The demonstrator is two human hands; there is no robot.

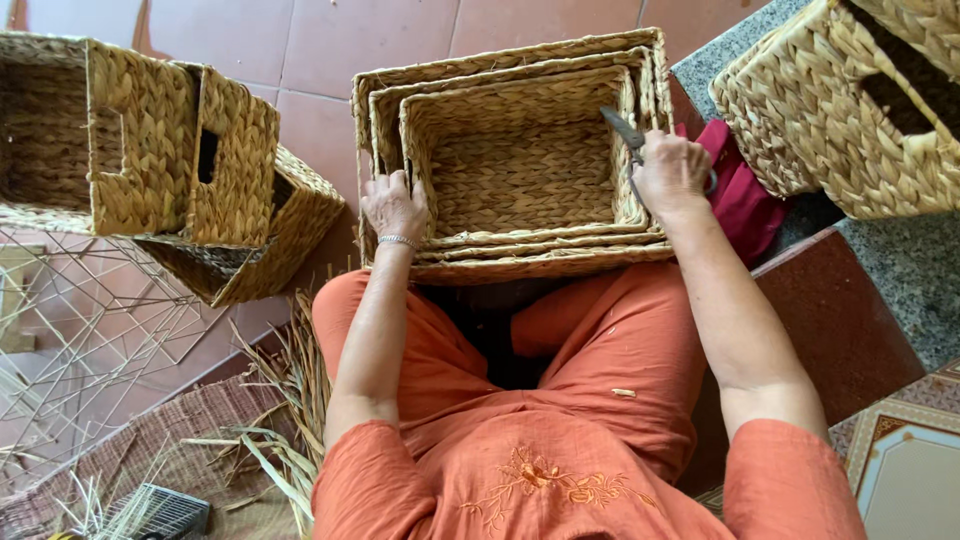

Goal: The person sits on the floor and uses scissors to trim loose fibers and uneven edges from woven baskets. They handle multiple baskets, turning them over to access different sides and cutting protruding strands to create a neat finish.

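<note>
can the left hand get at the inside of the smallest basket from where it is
Probably yes: the left hand already grips the near-left rim of the nested baskets, and the smallest basket is open-topped, with only the scissors at its far right.

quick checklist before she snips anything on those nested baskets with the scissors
1. Left hand gripping the near-left rim of the nested baskets: ok.
2. Right hand holding the scissors at the right rim: ok.
3. Blades open or closed: cannot tell.
4. Left hand away from the blades, on the opposite side: ok.
5. Baskets resting steady on the lap: ok, both hands brace them.
6. Stray strand to trim at the blade tip: cannot tell.
</note>
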